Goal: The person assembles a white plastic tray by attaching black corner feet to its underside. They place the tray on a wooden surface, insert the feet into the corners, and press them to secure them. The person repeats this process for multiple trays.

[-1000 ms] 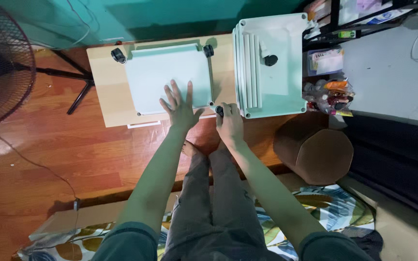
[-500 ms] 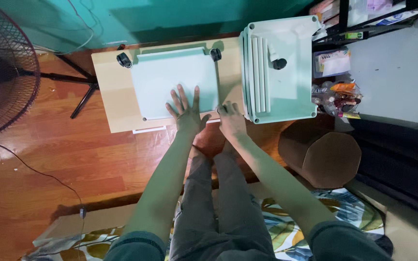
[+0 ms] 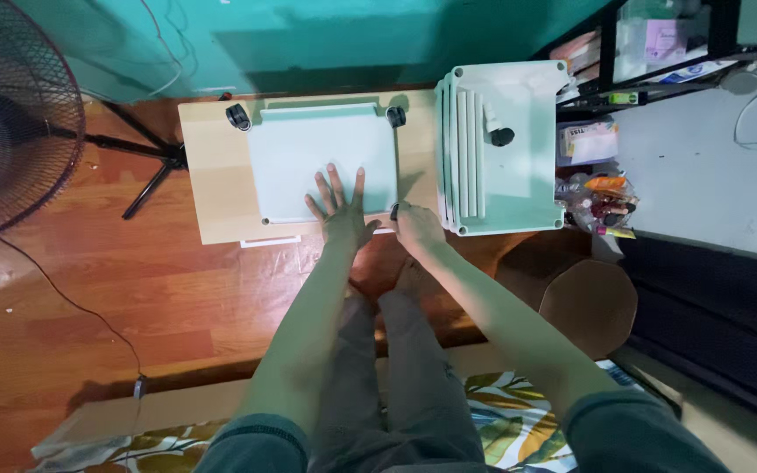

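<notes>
Still pressing flat, fingers spread, left hand point(image 3: 341, 210) on the pale green panel point(image 3: 321, 162) lying on the bench point(image 3: 216, 175). Still closing right hand point(image 3: 415, 226) over the black caster point(image 3: 394, 211) at the panel's near corner, caster mostly hidden; grip unclear.

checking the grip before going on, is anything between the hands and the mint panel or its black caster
Nothing visible. The left hand lies flat, fingers spread, directly on the pale mint panel on the wooden board. The right hand is closed at the panel's near right corner, over a black caster that mostly hides under it.
</notes>
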